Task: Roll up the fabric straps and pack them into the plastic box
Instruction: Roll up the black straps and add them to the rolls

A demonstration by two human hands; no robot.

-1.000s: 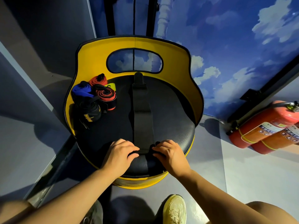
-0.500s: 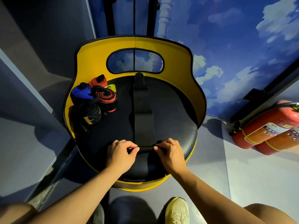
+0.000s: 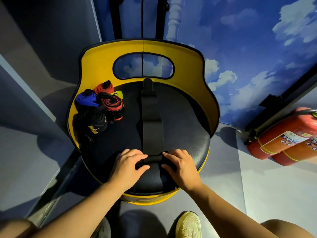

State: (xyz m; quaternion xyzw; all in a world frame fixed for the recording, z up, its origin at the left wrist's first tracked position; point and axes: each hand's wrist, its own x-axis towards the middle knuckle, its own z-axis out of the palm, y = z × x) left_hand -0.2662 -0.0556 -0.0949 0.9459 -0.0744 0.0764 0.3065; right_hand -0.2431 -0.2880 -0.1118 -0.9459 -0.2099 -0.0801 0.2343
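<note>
The fingers (image 3: 137,158) of the left hand (image 3: 127,166) and those of the right hand (image 3: 180,166) curl over the two ends of a small rolled part of the black strap (image 3: 151,117), thumbs tucked against it. The strap's flat length runs away up the black seat (image 3: 185,121) of a yellow-backed chair. Rolled straps (image 3: 101,107) in blue, red and black cluster at the seat's far left.
</note>
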